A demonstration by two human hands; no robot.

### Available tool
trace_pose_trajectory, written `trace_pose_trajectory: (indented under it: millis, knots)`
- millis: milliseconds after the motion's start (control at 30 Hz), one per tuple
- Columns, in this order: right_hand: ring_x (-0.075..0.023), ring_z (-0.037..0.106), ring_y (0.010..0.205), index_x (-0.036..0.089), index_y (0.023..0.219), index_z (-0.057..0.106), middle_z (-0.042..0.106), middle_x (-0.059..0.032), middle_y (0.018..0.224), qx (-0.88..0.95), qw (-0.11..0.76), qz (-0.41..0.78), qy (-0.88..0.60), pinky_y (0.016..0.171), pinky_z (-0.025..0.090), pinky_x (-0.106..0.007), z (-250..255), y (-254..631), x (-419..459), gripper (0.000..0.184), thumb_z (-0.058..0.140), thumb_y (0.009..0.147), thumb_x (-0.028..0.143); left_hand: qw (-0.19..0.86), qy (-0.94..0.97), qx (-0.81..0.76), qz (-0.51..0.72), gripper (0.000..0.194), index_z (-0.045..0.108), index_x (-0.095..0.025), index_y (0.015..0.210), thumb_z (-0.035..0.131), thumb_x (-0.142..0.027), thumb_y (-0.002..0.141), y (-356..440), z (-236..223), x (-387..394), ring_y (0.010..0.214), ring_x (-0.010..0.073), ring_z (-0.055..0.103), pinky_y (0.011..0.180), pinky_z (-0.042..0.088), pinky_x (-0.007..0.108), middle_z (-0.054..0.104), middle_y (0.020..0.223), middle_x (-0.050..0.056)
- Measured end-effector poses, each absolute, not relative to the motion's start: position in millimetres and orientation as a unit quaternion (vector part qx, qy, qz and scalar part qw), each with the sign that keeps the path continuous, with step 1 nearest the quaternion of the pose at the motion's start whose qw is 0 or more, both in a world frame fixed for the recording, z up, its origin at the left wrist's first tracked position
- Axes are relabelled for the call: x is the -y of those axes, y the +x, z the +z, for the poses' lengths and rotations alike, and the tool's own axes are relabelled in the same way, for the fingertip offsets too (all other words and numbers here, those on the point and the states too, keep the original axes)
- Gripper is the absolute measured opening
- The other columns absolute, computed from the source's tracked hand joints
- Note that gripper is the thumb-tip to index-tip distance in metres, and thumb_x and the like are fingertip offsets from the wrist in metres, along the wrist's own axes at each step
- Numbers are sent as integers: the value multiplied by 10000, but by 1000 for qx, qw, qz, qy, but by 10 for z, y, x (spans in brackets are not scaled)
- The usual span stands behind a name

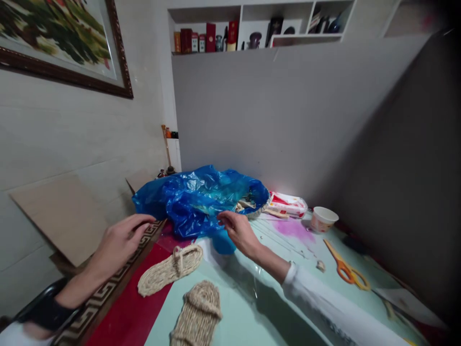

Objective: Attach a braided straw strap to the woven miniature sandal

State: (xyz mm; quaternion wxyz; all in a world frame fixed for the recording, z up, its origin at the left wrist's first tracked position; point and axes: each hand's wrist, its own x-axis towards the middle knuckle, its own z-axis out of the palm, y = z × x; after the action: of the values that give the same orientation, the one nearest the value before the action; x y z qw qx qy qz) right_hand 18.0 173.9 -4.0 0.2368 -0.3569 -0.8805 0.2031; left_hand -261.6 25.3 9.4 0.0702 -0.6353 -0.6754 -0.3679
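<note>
My left hand (122,240) hangs over the table's left border, fingers bent together in a pinch near the bag's left side. Whatever is between those fingers is too small to make out. My right hand (239,233) is in front of a crumpled blue plastic bag (194,192), its thumb and fingertips closed together. Whether it grips the bag or something thin does not show. Below the hands lie two woven straw sandals: one (169,270) with a raised toe strap, slanting on the red strip, and another (198,315) with a wide band, nearer me.
Under the bag's right side sits a woven basket (261,210). Beyond are a red-and-white packet (288,204) and a paper bowl (323,220). Orange-handled scissors (345,269) lie at right. A grey panel (266,115) stands behind the table; a board (57,214) leans at left.
</note>
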Motion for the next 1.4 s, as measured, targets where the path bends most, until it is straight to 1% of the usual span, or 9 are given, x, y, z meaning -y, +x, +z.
trace_pose_trajectory:
  millis: [200,367,567,700,800,1067,1200,1300,1400]
  knots:
    - [-216,639,1014,170,1167,620,633,-83,1182,911,147,42,-384,869,546,-419,78,204,-2392,260,602,959,326,77,-821,531,-197,417,686,-291,1206,400,-166,930,-2314,392,-1012,1134,210,601,1003,466,365,704,1214,42]
    - [-242,615,1075,162,1233,588,594,-107,1259,917,81,-42,-389,903,531,-452,71,293,-2766,326,608,954,327,88,-841,526,-86,519,516,-339,1412,521,-187,916,-2175,338,-1564,1445,298,337,1153,281,534,374,1588,73]
    - [-227,636,1019,153,1221,591,613,-102,1212,894,18,-63,-444,855,552,-418,130,533,-3250,326,615,950,333,113,-811,573,-38,547,414,-237,1487,500,-310,951,-2101,335,-2014,1498,345,153,1158,226,571,190,1637,168]
    - [-231,635,1023,137,1218,592,611,-115,1212,884,3,-76,-461,858,550,-416,120,654,-3468,338,626,943,331,120,-796,592,-20,552,432,-254,1473,505,-348,933,-2121,253,-2169,1490,370,178,1121,216,658,233,1624,173]
    - [-232,636,1023,129,1218,591,610,-120,1212,890,6,-88,-448,857,551,-413,117,693,-3543,345,631,941,330,131,-787,603,-20,607,435,-248,1467,527,-201,870,-2231,158,-2225,1489,369,189,1109,216,674,256,1618,179]
    - [-230,620,1046,163,1189,604,613,-91,1216,941,20,-143,-305,896,524,-447,347,938,-3414,297,596,958,350,131,-784,605,-59,775,380,-184,1497,402,0,745,-2422,101,-2152,1177,273,610,989,462,403,676,1253,139]
    - [-264,559,1076,154,1003,672,664,-85,1047,964,14,-164,-209,1028,350,-507,337,1205,-3244,226,648,892,350,110,-788,603,-65,639,451,-149,1452,376,-68,823,-2353,87,-2071,1160,283,608,987,455,422,667,1257,153]
    - [-267,525,1018,166,905,699,679,-106,959,967,17,-175,-185,1061,219,-516,234,1367,-3232,108,599,879,196,86,-794,599,-58,556,408,-217,1491,384,-275,939,-2264,80,-2010,1196,321,589,999,439,500,651,1299,151]
    - [-252,512,963,175,915,701,677,-114,955,965,35,-179,-191,1043,200,-509,187,1415,-3306,267,460,904,61,64,-800,594,-51,602,338,-347,1517,383,-543,950,-2136,84,-1950,1349,385,460,1042,359,625,506,1486,147]
